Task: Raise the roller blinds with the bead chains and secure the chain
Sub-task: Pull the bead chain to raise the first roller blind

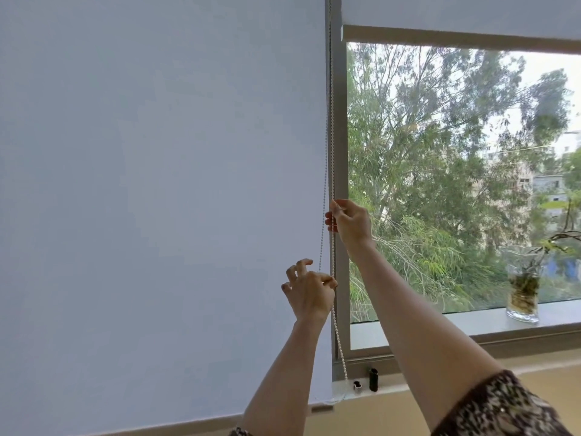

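A pale roller blind (157,184) covers the left window down to near the sill. A second blind (456,11) on the right is rolled up near the top, showing trees outside. A white bead chain (329,121) hangs in two strands along the grey frame post between them. My right hand (347,223) is raised and pinches the chain at mid height. My left hand (309,291) is lower, thumb and forefinger pinched on the chain, the other fingers spread. Below my left hand the chain (341,350) runs down to the sill.
A glass vase with a plant (523,294) stands on the window ledge at the right. Two small dark objects (373,379) sit on the sill near the chain's lower end. The grey frame post (341,152) separates the two windows.
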`<state>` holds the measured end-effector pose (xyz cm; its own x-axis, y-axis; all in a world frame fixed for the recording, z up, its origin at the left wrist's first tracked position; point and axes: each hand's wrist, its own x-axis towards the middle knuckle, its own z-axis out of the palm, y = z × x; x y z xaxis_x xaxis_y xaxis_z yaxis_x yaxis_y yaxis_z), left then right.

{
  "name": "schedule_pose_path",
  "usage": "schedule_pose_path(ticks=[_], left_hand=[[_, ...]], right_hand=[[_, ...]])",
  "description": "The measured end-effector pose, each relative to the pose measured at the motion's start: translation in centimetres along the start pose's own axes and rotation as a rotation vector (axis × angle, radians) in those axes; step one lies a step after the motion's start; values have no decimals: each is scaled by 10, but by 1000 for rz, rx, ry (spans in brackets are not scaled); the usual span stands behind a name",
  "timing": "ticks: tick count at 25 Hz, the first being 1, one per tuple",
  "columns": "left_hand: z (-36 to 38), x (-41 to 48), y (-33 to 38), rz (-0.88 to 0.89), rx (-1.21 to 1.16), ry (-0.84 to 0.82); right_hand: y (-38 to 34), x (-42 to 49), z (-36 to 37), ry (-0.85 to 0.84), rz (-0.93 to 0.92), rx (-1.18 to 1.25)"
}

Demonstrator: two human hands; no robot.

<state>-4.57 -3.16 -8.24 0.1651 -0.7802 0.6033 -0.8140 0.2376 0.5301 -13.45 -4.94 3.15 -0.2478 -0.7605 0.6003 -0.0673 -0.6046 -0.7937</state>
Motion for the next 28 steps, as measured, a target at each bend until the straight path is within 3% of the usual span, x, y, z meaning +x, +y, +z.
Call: schedule_pose_path(ticks=[10,16,21,25,28], left_hand=[[11,-20,-17,5,18,-91],[16,-23,-19,79,143,-108],[24,-29,-33,100,195,-217],[9,-18,-34,74,-27,-259],[-12,0,-28,66,-246,-142]], right_hand=[[-23,9,11,14,18,167],[-15,-1,14,67,-129,0],[8,-26,12,36,-138,-32],[35,-44,5,34,-104,-80],[56,-57,-3,20,-83,-120]])
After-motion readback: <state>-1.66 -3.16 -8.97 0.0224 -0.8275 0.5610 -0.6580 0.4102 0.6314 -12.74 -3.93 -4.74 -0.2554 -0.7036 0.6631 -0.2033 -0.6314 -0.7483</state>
